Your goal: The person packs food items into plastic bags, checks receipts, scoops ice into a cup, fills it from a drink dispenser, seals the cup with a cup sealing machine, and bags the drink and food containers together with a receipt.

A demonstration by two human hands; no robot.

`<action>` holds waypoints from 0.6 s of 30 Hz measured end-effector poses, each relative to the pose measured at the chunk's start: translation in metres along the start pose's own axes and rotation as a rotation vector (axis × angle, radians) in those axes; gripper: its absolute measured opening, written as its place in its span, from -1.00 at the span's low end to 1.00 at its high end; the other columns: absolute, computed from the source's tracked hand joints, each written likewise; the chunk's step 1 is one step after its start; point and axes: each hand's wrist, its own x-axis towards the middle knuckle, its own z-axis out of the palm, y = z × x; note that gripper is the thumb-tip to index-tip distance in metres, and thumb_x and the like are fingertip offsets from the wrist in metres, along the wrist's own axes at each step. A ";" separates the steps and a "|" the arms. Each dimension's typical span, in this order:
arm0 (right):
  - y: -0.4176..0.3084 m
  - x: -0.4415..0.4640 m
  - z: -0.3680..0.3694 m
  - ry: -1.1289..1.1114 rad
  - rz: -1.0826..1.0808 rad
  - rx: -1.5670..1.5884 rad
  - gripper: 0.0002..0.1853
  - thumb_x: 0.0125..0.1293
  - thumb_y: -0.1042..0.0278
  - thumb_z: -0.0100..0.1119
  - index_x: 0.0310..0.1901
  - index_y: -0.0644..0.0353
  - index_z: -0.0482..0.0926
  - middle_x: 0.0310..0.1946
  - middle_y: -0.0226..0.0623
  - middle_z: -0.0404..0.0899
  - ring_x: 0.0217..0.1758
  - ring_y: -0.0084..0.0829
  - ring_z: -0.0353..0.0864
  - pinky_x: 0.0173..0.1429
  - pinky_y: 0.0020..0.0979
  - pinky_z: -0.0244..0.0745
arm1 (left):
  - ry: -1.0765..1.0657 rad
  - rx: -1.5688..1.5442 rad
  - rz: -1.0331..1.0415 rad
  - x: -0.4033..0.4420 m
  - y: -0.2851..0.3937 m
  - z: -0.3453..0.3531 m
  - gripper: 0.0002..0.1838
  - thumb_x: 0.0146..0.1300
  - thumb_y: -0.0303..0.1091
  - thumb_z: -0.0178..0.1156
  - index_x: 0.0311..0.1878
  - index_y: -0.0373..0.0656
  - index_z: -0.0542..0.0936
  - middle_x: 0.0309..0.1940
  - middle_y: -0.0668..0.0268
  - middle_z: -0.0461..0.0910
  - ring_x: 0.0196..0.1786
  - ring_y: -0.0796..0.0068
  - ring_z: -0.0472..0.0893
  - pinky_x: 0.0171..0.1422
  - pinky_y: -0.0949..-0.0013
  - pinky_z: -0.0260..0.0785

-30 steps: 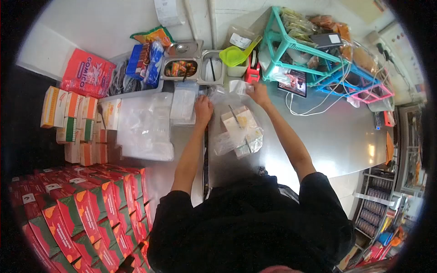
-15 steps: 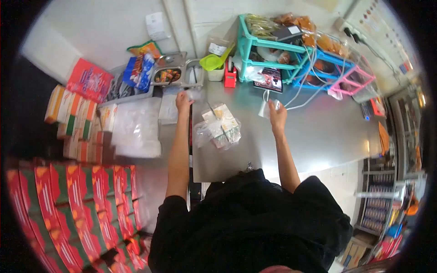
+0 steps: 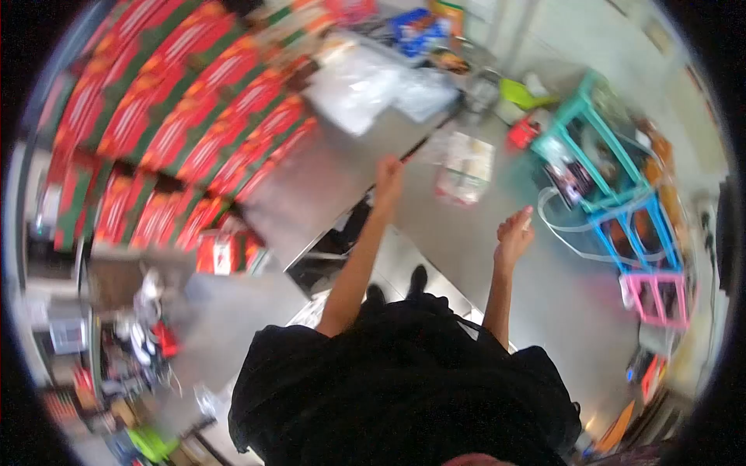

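Note:
My left hand (image 3: 389, 180) is over the gap between the two metal counters, blurred by motion. Its fingers look curled closed, and what they hold, if anything, is hidden. On the right, my right hand (image 3: 512, 237) hovers above the metal counter with the fingers closed. Something small and pale shows at its fingertips, too blurred to name. Between and beyond the hands lies a whitish packet in clear plastic (image 3: 468, 165), with neither hand touching it. A white cable (image 3: 571, 228) loops to the right of my right hand.
Stacked red and green boxes (image 3: 198, 116) fill the left. Clear plastic bags (image 3: 357, 89) lie on the left counter. Teal (image 3: 587, 105), blue (image 3: 641, 229) and pink (image 3: 659, 299) racks stand right. A red tape dispenser (image 3: 523, 132) sits near a lime-green scoop (image 3: 522, 93).
The view has swung left, bringing more red boxes and the floor into sight. Both hands have drawn back towards my body. The clear sheet at my left hand no longer shows.

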 end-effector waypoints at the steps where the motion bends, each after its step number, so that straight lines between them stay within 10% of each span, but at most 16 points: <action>1: -0.004 -0.012 0.015 -0.098 0.032 0.132 -0.53 0.31 -0.09 -0.13 -0.66 0.01 0.20 -0.77 -0.60 0.01 -0.78 -0.73 -0.08 -0.71 -0.62 -0.22 | 0.004 0.123 0.048 -0.023 -0.029 -0.018 -0.61 0.29 -0.16 -0.07 0.09 -0.19 0.32 0.08 0.12 0.33 0.14 0.28 0.32 0.18 0.29 0.15; 4: -0.006 -0.059 0.064 -0.235 0.251 0.270 -0.51 0.33 -0.12 -0.25 -0.68 -0.01 0.13 -0.78 -0.61 -0.02 -0.78 -0.70 -0.09 -0.72 -0.61 -0.23 | 0.065 0.623 0.313 -0.095 -0.111 -0.058 -0.64 0.33 -0.16 -0.21 -0.06 -0.23 0.39 -0.10 0.06 0.41 0.01 0.10 0.37 0.08 0.11 0.19; 8: 0.014 -0.159 0.134 -0.759 0.370 0.277 -0.60 0.34 0.03 -0.31 -0.57 0.07 0.28 -0.77 -0.59 0.07 -0.79 -0.71 -0.03 -0.73 -0.64 -0.18 | 0.145 0.135 -0.054 -0.233 -0.097 -0.133 -0.55 0.24 0.00 -0.01 0.08 -0.08 0.35 -0.02 0.32 0.42 -0.03 0.45 0.43 -0.04 0.28 0.32; 9: 0.020 -0.195 0.152 -0.769 0.433 0.108 -0.82 0.29 0.32 -0.23 -0.14 0.14 0.32 -0.52 -0.45 0.27 -0.64 -0.68 0.17 -0.66 -0.61 0.05 | 0.261 0.052 -0.064 -0.263 -0.097 -0.160 -0.58 0.23 -0.04 0.03 0.06 -0.08 0.36 -0.06 0.32 0.43 -0.05 0.46 0.44 -0.05 0.31 0.32; 13: 0.046 -0.377 0.201 -1.189 -0.009 -0.008 -0.80 0.23 0.40 -0.12 -0.11 0.18 0.30 -0.50 -0.44 0.29 -0.60 -0.68 0.22 -0.65 -0.62 0.13 | 0.601 -0.177 -0.048 -0.380 -0.125 -0.274 -0.60 0.23 -0.02 0.04 0.03 -0.02 0.38 -0.13 0.38 0.46 -0.09 0.52 0.45 -0.09 0.34 0.33; 18: 0.032 -0.608 0.177 -1.659 0.282 -0.031 -0.80 0.33 0.31 -0.15 -0.09 0.20 0.28 -0.60 -0.46 0.30 -0.70 -0.71 0.24 -0.72 -0.65 0.11 | 0.971 -0.514 0.050 -0.536 -0.104 -0.372 -0.53 0.29 0.05 -0.12 0.08 -0.12 0.31 0.00 0.28 0.41 0.04 0.38 0.43 0.00 0.22 0.35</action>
